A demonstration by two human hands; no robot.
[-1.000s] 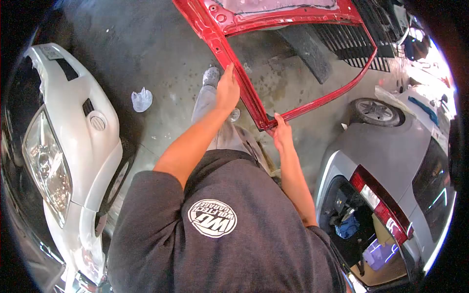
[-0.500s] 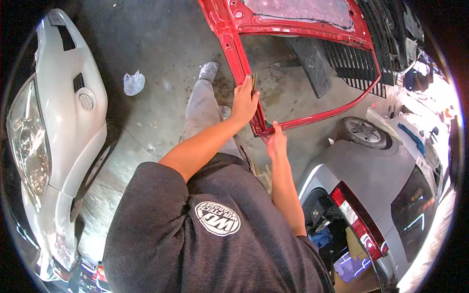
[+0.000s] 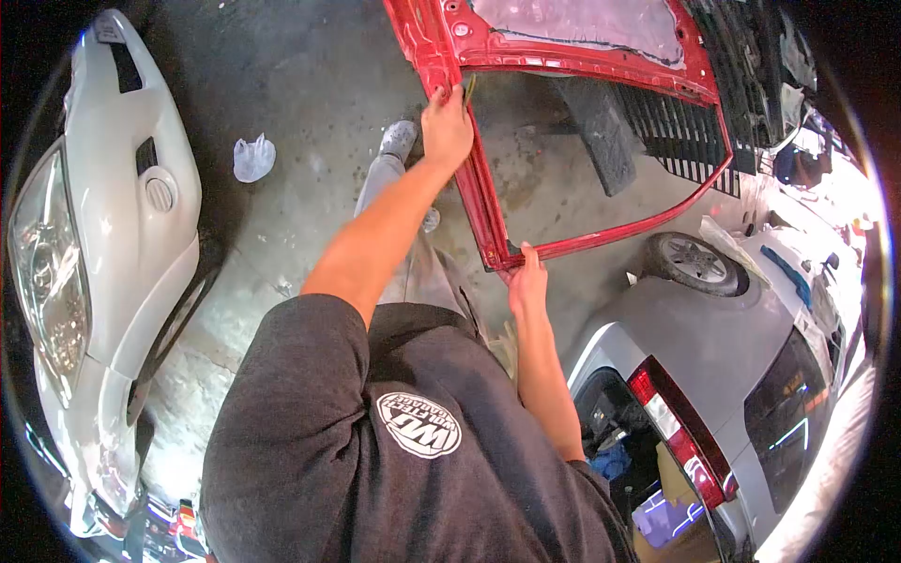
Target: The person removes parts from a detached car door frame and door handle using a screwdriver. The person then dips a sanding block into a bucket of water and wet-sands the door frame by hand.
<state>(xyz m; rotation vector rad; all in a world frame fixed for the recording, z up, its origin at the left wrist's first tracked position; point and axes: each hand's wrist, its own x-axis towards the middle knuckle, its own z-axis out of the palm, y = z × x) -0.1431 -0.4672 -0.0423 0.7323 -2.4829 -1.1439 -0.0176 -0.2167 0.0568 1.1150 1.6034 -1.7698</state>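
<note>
A red car door (image 3: 591, 80) spans the upper middle, its bare window frame reaching toward me. My left hand (image 3: 447, 129) is wrapped over the side post of that frame, near where it joins the door panel. A thin flat piece with a yellow-green edge (image 3: 470, 89) sticks out beside its fingers; most of it is hidden. At the near corner of the window frame, my right hand (image 3: 528, 283) grips the red edge, thumb on top and fingers underneath.
A white bumper with a headlight (image 3: 56, 272) stands at left. A plastic bag (image 3: 253, 159) lies on the concrete floor. To the right are a silver car body part with a tail light (image 3: 671, 422), a wheel (image 3: 697, 261) and a black slatted panel (image 3: 671, 131).
My left hand has slid up along the frame post, away from me, carrying the thin piece. My right hand stays at the corner.
</note>
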